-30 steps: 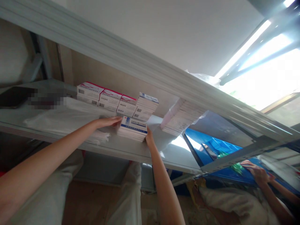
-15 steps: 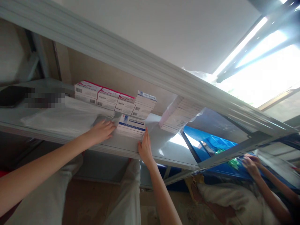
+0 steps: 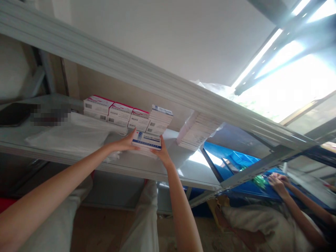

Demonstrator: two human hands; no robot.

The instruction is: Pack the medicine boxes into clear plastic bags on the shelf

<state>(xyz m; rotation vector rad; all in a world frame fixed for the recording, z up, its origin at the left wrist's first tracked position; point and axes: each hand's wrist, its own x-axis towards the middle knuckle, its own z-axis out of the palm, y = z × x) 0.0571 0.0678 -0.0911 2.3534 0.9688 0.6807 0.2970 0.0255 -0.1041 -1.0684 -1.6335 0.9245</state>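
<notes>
Gripping box [image 3: 146, 140] by 2 opposite edges

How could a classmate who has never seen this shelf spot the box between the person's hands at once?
Find the grey shelf running across the scene. There, in front of a row of stacked boxes, look between the left hand and right hand. The blue-striped white box is the only one both hands hold.

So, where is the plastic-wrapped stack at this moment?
In the head view, the plastic-wrapped stack is right of centre on the shelf, to the right of the right hand and the row of boxes.
</notes>
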